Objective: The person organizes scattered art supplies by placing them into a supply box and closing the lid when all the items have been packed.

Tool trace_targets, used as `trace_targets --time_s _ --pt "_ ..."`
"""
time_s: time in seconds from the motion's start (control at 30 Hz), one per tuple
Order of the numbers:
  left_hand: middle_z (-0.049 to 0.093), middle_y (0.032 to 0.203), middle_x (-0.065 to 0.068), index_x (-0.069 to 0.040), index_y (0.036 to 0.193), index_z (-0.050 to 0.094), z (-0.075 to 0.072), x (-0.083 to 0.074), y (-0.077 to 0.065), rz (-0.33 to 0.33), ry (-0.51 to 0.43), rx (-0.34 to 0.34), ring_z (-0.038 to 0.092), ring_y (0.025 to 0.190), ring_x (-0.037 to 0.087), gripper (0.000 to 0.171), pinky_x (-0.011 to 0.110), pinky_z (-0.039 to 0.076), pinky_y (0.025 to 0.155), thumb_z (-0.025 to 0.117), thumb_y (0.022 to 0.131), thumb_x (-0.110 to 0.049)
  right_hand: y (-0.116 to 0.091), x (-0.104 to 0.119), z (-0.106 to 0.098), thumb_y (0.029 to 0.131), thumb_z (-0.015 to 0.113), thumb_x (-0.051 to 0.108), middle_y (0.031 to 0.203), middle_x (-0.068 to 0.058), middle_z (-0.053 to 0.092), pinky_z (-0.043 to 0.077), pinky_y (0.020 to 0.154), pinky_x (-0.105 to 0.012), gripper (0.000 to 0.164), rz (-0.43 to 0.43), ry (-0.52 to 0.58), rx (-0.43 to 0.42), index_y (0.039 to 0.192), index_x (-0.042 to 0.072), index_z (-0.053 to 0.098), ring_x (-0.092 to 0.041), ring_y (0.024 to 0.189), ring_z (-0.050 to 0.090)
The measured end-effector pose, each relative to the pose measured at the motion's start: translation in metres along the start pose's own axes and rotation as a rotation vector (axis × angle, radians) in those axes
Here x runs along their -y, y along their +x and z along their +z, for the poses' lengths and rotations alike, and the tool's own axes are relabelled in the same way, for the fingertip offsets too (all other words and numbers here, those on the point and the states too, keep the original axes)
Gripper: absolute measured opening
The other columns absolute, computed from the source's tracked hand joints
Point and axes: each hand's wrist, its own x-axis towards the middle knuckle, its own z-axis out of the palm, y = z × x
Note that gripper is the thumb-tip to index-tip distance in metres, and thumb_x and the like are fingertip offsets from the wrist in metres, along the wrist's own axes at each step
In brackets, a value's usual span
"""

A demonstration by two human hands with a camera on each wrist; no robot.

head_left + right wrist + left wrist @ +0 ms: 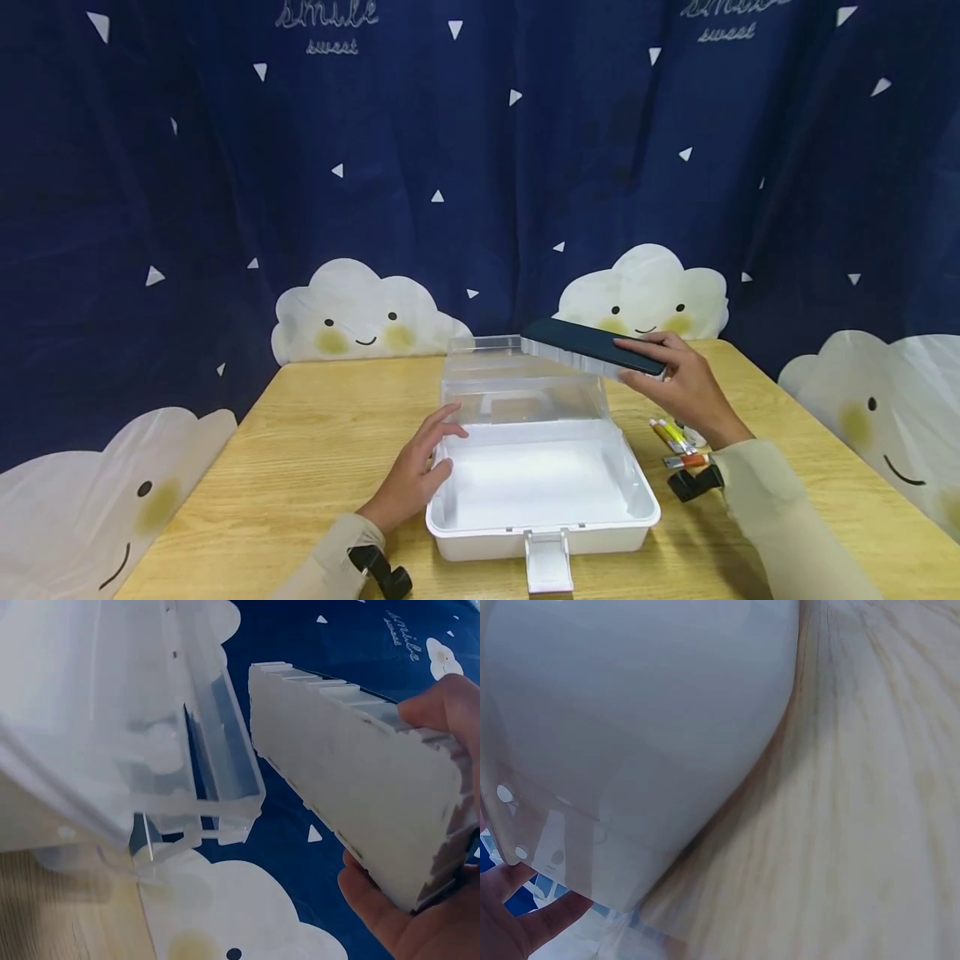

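My right hand (688, 390) grips one end of a long flat box with a dark top and white ribbed sides (588, 342). The box is held up in the air, overlapping the raised lid in the head view. Its plain white underside (345, 780) faces the right wrist camera, thumb on one edge and fingers on the other. In front stands a white plastic storage case (480, 546), its clear lid (555, 408) swung back and its inside bare. My left hand (416, 471) is at the case's left rim with fingers extended and slightly spread.
Several small yellow and orange tubes (678, 440) lie on the wooden table (337, 417) right of the case. The case's front latch (548, 562) hangs down toward me. A dark blue curtain (390, 150) with clouds hangs behind the table.
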Motion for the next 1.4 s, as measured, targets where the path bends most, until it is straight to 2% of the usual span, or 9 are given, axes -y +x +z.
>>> trace_targets --time_s 0.07,0.1,0.3,0.33,0.53,0.63,0.87,1.1,1.4 --pt "0.029 0.155 -0.004 -0.024 0.119 0.056 0.000 -0.001 0.000 0.000 0.002 0.001 0.030 0.141 0.023 0.047 0.059 0.030 0.105 0.052 0.085 0.007 -0.001 0.002 0.000 0.083 0.075 0.027 0.123 -0.001 0.053 0.037 0.062 -0.027 0.042 -0.010 0.016 0.008 0.124 0.025 0.067 -0.015 0.086 0.043" --pt "0.030 0.155 -0.002 -0.021 0.119 0.057 -0.001 -0.006 0.000 -0.007 -0.004 0.000 0.030 0.141 0.025 0.046 0.059 0.030 0.105 0.052 0.085 0.008 -0.001 0.008 -0.001 0.083 0.075 0.025 0.124 -0.003 0.053 0.038 0.063 -0.025 0.041 -0.012 0.026 0.016 0.124 0.022 0.067 -0.015 0.087 0.044" --pt "0.029 0.155 -0.002 -0.021 0.120 0.056 -0.002 -0.008 0.001 -0.012 0.007 0.004 0.030 0.141 0.025 0.046 0.059 0.030 0.105 0.053 0.084 0.006 -0.004 0.041 -0.008 0.085 0.072 0.010 0.121 -0.011 0.053 0.045 0.072 -0.017 0.041 -0.031 0.097 0.086 0.124 0.005 0.064 -0.016 0.093 0.050" --pt "0.028 0.155 -0.005 -0.024 0.120 0.055 -0.001 -0.003 0.001 -0.007 0.015 0.006 0.029 0.141 0.024 0.047 0.059 0.031 0.105 0.053 0.084 0.005 -0.004 0.039 -0.007 0.084 0.072 0.010 0.120 -0.010 0.053 0.045 0.072 -0.016 0.041 -0.035 0.105 0.092 0.125 0.006 0.064 -0.016 0.093 0.050" --pt "0.029 0.155 -0.001 -0.023 0.120 0.055 -0.001 -0.004 0.001 -0.010 0.002 0.006 0.029 0.141 0.024 0.046 0.060 0.031 0.105 0.053 0.084 0.005 0.000 0.010 0.001 0.083 0.075 0.013 0.123 -0.003 0.053 0.045 0.075 -0.015 0.043 -0.050 0.110 0.103 0.125 0.017 0.066 -0.014 0.098 0.051" --pt "0.029 0.155 -0.001 -0.023 0.120 0.056 -0.001 -0.004 0.001 -0.015 -0.003 0.009 0.029 0.141 0.024 0.045 0.059 0.031 0.105 0.053 0.085 0.005 0.001 0.004 0.002 0.082 0.076 0.016 0.124 0.001 0.053 0.045 0.078 -0.015 0.044 -0.066 0.117 0.121 0.125 0.021 0.066 -0.013 0.102 0.050" --pt "0.029 0.155 -0.004 -0.024 0.119 0.056 -0.002 -0.005 0.001 -0.046 -0.005 0.018 0.028 0.142 0.022 0.043 0.057 0.031 0.106 0.052 0.086 0.002 0.001 0.003 0.003 0.081 0.078 0.019 0.124 0.005 0.052 0.045 0.080 -0.018 0.046 -0.086 0.124 0.163 0.125 0.024 0.066 -0.013 0.104 0.049" --pt "0.028 0.155 -0.005 -0.027 0.120 0.056 -0.001 -0.003 0.002 -0.051 -0.005 0.020 0.028 0.142 0.021 0.045 0.058 0.031 0.105 0.052 0.087 0.004 0.001 0.008 0.001 0.082 0.076 0.019 0.131 0.001 0.050 0.044 0.084 -0.021 0.048 -0.082 0.107 0.191 0.128 0.022 0.063 -0.015 0.111 0.045" --pt "0.028 0.156 -0.003 -0.030 0.120 0.055 0.000 -0.002 0.001 -0.061 0.003 0.022 0.028 0.142 0.020 0.047 0.058 0.031 0.105 0.053 0.087 0.003 -0.001 0.009 0.001 0.082 0.076 0.019 0.132 0.002 0.049 0.042 0.090 -0.020 0.046 -0.049 0.199 0.288 0.127 0.023 0.064 -0.015 0.119 0.041"
